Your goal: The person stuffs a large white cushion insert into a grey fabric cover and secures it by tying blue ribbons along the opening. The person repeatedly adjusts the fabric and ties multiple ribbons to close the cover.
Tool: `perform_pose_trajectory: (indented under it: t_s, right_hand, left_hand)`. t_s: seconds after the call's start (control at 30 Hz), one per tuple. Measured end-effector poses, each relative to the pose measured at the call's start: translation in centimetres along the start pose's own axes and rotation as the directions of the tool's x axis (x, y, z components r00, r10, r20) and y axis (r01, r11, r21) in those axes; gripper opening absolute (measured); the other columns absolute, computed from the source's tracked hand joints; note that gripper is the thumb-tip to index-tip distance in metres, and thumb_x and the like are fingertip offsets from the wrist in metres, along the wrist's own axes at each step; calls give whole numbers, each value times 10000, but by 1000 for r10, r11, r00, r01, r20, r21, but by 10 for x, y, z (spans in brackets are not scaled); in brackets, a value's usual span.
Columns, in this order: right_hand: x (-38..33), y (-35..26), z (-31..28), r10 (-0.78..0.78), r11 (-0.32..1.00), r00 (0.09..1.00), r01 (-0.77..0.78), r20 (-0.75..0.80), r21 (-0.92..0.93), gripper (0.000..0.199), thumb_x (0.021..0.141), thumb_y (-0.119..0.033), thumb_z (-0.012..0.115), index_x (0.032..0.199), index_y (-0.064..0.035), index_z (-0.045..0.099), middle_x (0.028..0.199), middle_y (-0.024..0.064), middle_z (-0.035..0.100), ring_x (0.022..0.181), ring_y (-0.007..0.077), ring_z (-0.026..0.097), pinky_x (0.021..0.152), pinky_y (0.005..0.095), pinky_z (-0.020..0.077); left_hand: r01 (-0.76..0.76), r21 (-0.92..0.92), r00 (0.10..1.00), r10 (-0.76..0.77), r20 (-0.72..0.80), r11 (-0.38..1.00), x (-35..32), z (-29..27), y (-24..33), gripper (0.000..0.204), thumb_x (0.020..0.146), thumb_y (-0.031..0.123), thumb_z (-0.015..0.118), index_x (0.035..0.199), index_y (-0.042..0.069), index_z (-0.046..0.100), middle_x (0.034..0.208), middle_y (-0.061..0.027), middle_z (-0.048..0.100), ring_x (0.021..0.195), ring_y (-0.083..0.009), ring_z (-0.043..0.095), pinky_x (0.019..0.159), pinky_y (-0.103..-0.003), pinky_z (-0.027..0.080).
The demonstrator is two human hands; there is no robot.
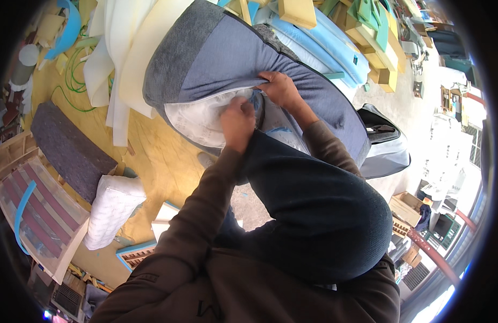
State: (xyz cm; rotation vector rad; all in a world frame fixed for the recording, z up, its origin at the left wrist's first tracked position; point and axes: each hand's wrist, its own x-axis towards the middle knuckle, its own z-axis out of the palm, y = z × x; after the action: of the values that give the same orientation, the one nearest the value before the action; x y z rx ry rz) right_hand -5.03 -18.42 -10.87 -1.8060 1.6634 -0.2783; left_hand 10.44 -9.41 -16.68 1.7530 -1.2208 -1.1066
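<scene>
- Left hand [238,123]: bare, emerging from a long brown sleeve [198,215].
- Right hand [281,89]: bare, same brown sleeve.
- Dark navy trousers [319,215] cover the raised knee.

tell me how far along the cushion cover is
Done: most of the white filling already sits inside the grey and blue cover. In hand: the left hand is closed at the open seam, and the right hand presses the cover edge beside it. Left: the seam gapes, with filling showing along the lower edge, so closing it is not yet done.
</scene>
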Motion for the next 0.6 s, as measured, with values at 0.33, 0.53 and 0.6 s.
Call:
perform_pose_trajectory:
  t_s: [0.33, 0.53, 0.6]
  right_hand:
    - [0, 2, -3, -39, 998, 999, 39, 15, -40, 407, 850, -310, 799, 1153, -45, 749, 1078, 230, 736, 1055, 403, 708, 883, 423, 563]
    - [3, 1, -2, 24, 997, 995, -16, 97, -80, 435, 862, -408, 778, 1157, -89, 771, 1110, 199, 753, 1080, 400, 706, 919, 467, 558]
    - [4, 1, 0, 37, 997, 992, -29, 119, -70, 403, 873, -392, 764, 1144, -93, 766, 1098, 202, 751, 1067, 404, 705, 905, 473, 555]
  left_hand:
    - [-40, 80, 994, 31, 109, 996, 21, 10, -18, 378, 925, 217, 633, 1283, 137, 726, 956, -248, 748, 921, -439, 733, 833, -521, 567]
    - [-28, 88, 981, 10, 192, 996, 22, 0, -25, 358, 937, 196, 643, 1267, 70, 705, 924, -248, 739, 883, -418, 740, 804, -469, 579]
    - [-20, 21, 972, 14, 233, 1000, 21, 0, -24, 334, 929, 204, 667, 1228, 58, 698, 936, -227, 748, 887, -414, 742, 801, -466, 581]
